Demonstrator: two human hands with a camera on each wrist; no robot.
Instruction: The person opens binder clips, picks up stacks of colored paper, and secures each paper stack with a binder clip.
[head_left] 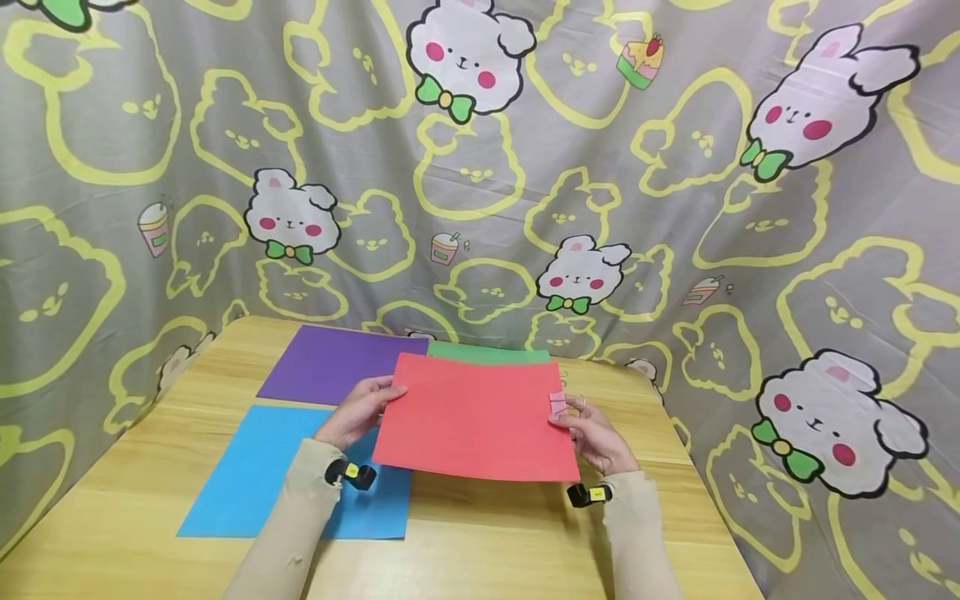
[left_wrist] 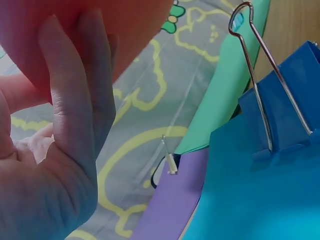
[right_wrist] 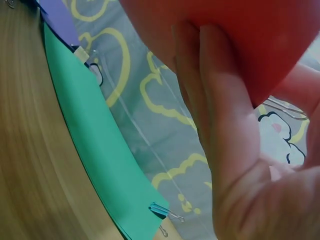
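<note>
A red sheet of paper, bowed slightly, is held up over the table between both hands. My left hand pinches its left edge, thumb on the face and fingers behind. On the opposite edge my right hand grips it the same way, just beside a pink binder clip fixed there. Below and left lies a blue sheet, partly covered by the left arm. A large blue binder clip with wire handles sits on it in the left wrist view.
Behind the blue sheet lies a purple sheet. A green sheet is mostly hidden behind the red one; a teal binder clip grips its corner. The wooden table meets a patterned curtain at the back and sides.
</note>
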